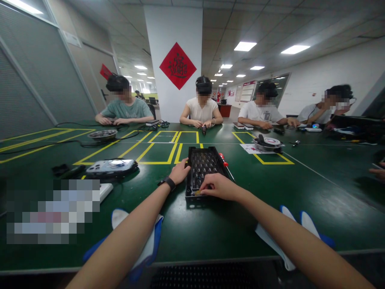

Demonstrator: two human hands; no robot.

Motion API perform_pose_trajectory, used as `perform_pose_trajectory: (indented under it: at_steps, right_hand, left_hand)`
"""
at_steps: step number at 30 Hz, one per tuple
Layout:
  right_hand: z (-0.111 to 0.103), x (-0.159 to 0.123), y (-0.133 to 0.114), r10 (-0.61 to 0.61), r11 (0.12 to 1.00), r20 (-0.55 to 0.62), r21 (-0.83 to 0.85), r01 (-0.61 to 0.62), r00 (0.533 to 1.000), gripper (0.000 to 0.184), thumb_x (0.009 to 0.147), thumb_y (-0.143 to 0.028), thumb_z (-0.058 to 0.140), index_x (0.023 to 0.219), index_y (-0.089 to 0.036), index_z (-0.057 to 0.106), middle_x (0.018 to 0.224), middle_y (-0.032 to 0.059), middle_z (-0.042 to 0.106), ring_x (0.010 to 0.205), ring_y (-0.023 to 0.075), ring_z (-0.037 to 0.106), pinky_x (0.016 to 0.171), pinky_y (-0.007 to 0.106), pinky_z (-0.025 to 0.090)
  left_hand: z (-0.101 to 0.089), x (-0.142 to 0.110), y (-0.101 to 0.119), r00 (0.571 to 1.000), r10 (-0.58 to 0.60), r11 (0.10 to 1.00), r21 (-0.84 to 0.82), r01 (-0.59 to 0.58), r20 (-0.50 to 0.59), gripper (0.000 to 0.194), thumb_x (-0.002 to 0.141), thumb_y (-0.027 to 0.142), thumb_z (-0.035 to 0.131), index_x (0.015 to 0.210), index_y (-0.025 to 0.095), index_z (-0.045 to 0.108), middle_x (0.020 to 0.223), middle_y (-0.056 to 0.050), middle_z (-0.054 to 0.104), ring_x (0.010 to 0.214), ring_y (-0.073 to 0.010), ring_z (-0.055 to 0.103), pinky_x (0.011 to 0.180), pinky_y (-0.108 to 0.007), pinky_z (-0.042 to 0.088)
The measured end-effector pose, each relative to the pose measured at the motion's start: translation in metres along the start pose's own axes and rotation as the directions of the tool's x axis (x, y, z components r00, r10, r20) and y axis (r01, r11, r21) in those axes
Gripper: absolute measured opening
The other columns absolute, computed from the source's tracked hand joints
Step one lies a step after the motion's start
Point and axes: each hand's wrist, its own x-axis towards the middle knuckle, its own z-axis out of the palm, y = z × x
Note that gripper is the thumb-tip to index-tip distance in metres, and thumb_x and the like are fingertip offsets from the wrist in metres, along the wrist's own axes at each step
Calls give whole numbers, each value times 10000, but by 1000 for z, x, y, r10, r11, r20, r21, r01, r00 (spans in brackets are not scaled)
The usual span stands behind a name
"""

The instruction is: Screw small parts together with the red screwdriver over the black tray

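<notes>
**Both hands at a black perforated panel on the green bench**

Near the left edge of the bench lie a black cable, a shallow metal dish whose contents cannot be made out, and a grey handheld device. A blue-and-white glove lies at the near edge under the left forearm.

The left hand, a dark watch on its wrist, rests loosely curled against the left rim of the black panel; whether it grips the rim cannot be told. The panel lies flat at the middle of the bench, just short of the yellow taped boxes. It looks like stiff, light moulded plastic with a gridded floor and raised walls, probably best held by its 2 long rims rather than the thin mesh. Nothing loose shows inside it, apart from a small yellowish part at its near edge.

The right hand is bent over that near edge, fingertips pinched down at the part. A red-handled screwdriver lies touching the right rim. A second glove lies under the right forearm. Farther right, a round tray holds a white spool.
</notes>
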Motion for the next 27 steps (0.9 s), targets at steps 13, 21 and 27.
perform_pose_trajectory:
  at_steps: [13, 21, 27]
  right_hand:
    - [1, 0, 2, -23, 1000, 42, -13, 24, 999, 243, 786, -339, 529, 871, -165, 677, 790, 49, 606, 692, 112, 512, 660, 236, 369]
    - [2, 0, 3, -5, 1000, 13, -9, 6, 1000, 240, 756, -358, 564, 848, -166, 675, 792, 44, 597, 693, 111, 509, 656, 230, 370]
    - [2, 0, 6, -16, 1000, 39, -15, 17, 999, 250, 779, -349, 536, 873, -165, 678, 791, 52, 608, 700, 117, 518, 658, 232, 371]
  left_hand:
    - [-1, 0, 1, 1000, -1, 1000, 2, 1, -3, 504, 776, 289, 389, 1267, 176, 369, 1204, -81, 521, 1098, -212, 480, 930, -344, 348]
    - [-1, 0, 2, 1000, -11, 1000, 12, 11, 0, 502, 774, 282, 391, 1263, 172, 374, 1217, -80, 511, 1099, -210, 479, 934, -340, 344]
    - [-1, 0, 2, 1000, -4, 1000, 11, 4, -3, 502, 774, 281, 392, 1264, 172, 375, 1217, -80, 512, 1098, -210, 480, 932, -338, 348]
